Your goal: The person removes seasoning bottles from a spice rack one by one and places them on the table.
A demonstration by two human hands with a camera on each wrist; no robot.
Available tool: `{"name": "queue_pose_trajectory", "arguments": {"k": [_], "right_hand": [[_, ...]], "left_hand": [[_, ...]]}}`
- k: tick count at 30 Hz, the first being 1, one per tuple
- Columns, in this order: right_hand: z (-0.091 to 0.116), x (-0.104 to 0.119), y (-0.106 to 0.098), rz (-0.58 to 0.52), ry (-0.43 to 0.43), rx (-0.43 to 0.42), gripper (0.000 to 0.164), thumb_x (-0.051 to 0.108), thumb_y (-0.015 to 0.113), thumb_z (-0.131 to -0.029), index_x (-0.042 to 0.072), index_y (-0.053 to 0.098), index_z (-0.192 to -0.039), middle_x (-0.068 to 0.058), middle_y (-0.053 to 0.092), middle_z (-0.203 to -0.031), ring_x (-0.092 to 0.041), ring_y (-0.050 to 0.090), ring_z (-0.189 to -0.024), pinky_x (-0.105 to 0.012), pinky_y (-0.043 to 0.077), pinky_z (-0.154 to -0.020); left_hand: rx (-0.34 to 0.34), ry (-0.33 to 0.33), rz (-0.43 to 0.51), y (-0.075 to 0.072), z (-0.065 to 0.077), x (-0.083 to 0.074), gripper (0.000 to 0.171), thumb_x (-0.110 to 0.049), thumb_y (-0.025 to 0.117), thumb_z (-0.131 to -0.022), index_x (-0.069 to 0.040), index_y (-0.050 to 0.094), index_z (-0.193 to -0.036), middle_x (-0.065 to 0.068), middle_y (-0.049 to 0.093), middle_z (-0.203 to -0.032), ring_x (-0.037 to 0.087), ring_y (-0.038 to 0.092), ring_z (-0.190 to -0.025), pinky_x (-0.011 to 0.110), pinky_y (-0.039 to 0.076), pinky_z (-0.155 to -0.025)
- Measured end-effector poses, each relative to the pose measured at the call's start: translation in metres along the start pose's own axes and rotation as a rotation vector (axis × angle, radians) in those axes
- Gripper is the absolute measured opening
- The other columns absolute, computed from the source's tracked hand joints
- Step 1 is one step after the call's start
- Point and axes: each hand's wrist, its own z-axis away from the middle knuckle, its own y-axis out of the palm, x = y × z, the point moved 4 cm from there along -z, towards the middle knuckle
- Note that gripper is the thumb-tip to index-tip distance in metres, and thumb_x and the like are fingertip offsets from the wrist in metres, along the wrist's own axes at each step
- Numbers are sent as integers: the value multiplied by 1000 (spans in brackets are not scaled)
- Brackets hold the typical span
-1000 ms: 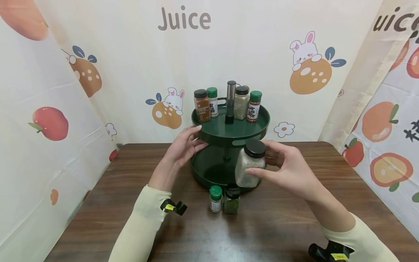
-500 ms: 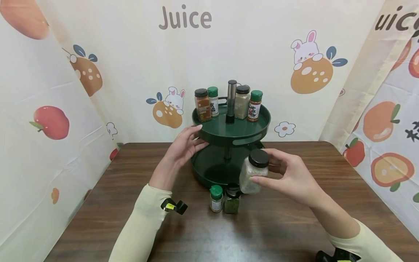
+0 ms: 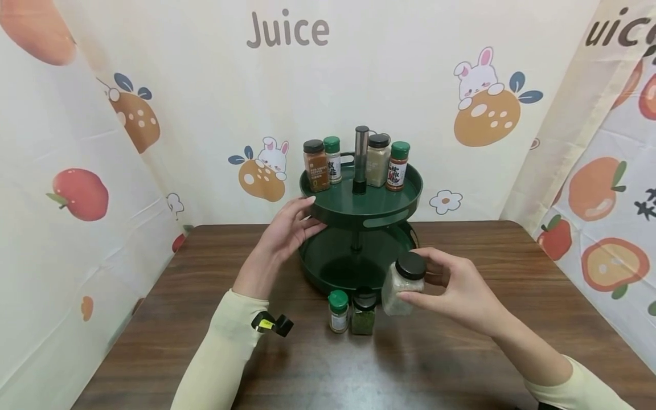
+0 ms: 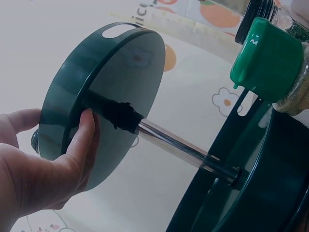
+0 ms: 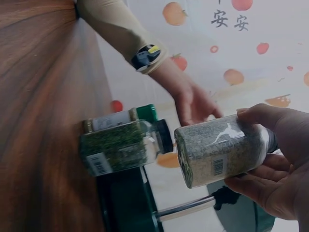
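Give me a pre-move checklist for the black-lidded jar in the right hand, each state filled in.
1. Right hand gripping the held jar: ok, pinched at its sides.
2. Black lid screwed tight: cannot tell, though it sits on the jar.
3. Held jar off the table: ok, raised.
4. Left hand on the upper tier: ok, holding its edge.
5. Path leftward, level with the table: not ok, green-flake jar stands close.

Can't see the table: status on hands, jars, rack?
Left hand gripping upper tray. Right hand holding pale jar above table. Green-capped jar and herb jar standing in front of lower tray.
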Motion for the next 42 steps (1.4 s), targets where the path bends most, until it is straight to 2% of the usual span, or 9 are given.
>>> {"name": "queue_pose_trajectory", "arguments": {"k": [8,16,26,35,42], "right_hand": [[5,-20,12,17,-17,29,52,32,86,-73,20,62,-117,2,71,-106,-9,69,-94,-28,60,-80],[4,-3,20,47,-25,63,47,17,87,-73,10,63,-113,1,71,-100,-8,69,-93,-35,61,-80],[6,-14,34,28,-15,141,46,11,86,-73,10,62,-112,2,70,-94,-10,69,-86,-35,62,-77],[7,-22,41,47,-6,156,45,12,87,-72,10,63,-111,2,71,-90,-10,68,-81,-37,62,-72],[8,-25,44,37,2,179,44,11,86,-73,10,63,-111,0,72,-91,-12,69,-82,-40,62,-71]], "left_hand": [[4,7,19,-1,2,0,71,-27,64,-96,-8,22,-150,19,44,-140,29,60,-105,38,55,-91],[11,10,23,1,1,1,70,-26,63,-97,-8,21,-150,19,43,-139,30,60,-105,39,55,-91],[9,9,14,2,1,0,70,-27,63,-96,-8,22,-150,19,43,-140,31,59,-108,41,52,-95],[16,9,29,3,2,0,68,-25,60,-98,-7,21,-151,19,43,-139,30,59,-106,38,56,-90],[36,-6,39,7,4,1,66,-26,57,-100,-9,23,-154,19,42,-144,34,56,-115,44,48,-97]]}}
